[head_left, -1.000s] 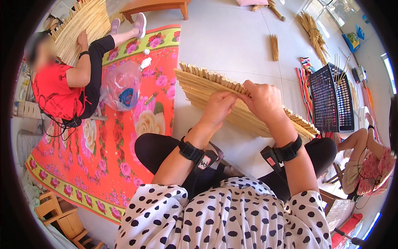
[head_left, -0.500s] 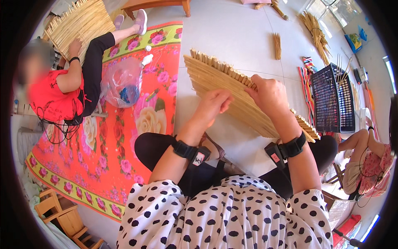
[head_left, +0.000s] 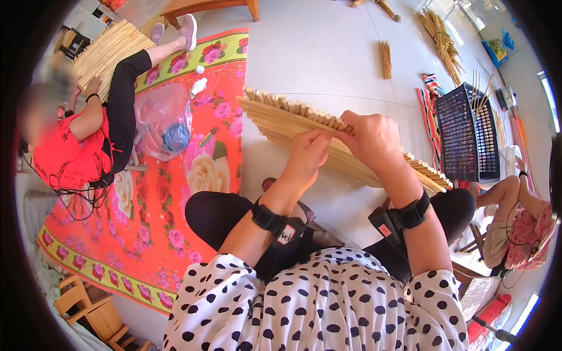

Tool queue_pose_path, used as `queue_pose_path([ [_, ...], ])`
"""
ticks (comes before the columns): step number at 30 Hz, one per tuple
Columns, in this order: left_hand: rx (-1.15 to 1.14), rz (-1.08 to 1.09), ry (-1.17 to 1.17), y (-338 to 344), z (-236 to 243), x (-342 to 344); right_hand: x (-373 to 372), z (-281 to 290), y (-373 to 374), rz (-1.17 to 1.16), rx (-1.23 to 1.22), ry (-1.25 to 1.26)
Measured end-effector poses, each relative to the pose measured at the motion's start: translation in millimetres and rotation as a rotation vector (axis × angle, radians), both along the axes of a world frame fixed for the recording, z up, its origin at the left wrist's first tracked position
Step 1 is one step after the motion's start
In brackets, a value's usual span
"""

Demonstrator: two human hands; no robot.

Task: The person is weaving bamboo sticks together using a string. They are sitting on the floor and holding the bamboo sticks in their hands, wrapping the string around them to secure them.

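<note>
A stiff mat of straw-coloured stalks (head_left: pixel 272 120), bound side by side, stands tilted in front of my knees with its cut ends facing up. My right hand (head_left: pixel 374 140) is closed over the upper edge near the middle, thumb and fingers pinching the stalk ends. Close beside it, my left hand (head_left: pixel 307 157) is curled shut against the near face of the mat. Whatever its fingers hold is hidden or too thin to make out. Black straps with small boxes circle both my wrists.
On the red flowered floor mat (head_left: pixel 152 216) lies a clear plastic bag (head_left: pixel 161 120) near a seated co-worker holding another stalk mat (head_left: pixel 111 50). A black crate (head_left: pixel 468 131) with thin sticks stands right. Stalk bundles (head_left: pixel 440 44) lie on the far floor; another person sits right.
My left hand has moved up and right, from apart to right beside my right hand at the mat's edge. The mat has tipped slightly, and the view has shifted a little.
</note>
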State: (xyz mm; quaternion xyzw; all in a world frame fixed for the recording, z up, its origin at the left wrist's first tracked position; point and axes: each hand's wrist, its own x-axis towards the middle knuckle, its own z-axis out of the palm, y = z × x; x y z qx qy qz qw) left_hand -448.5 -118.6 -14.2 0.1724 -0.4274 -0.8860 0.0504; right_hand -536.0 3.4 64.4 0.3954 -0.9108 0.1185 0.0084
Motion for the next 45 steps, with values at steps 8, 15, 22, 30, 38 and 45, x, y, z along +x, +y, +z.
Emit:
queue_pose_path([
  [8,-0.22,-0.037,0.033,-5,-3,30,7,3,-4,0.008,-0.037,-0.088],
  [15,-0.354,-0.193,0.017,-33,6,31,2,0,3,0.1,-0.023,-0.032],
  [22,-0.136,-0.102,0.005,-15,-3,29,7,0,1,0.093,-0.019,-0.04],
  [30,-0.06,-0.015,-0.029,-2,1,17,3,2,-1,0.062,-0.019,-0.039],
  [38,-0.607,-0.335,0.085,6,-8,83,-32,6,-6,-0.005,-0.002,-0.056],
  [45,-0.931,-0.196,-0.133,-42,18,114,-26,2,-8,-0.003,0.043,-0.002],
])
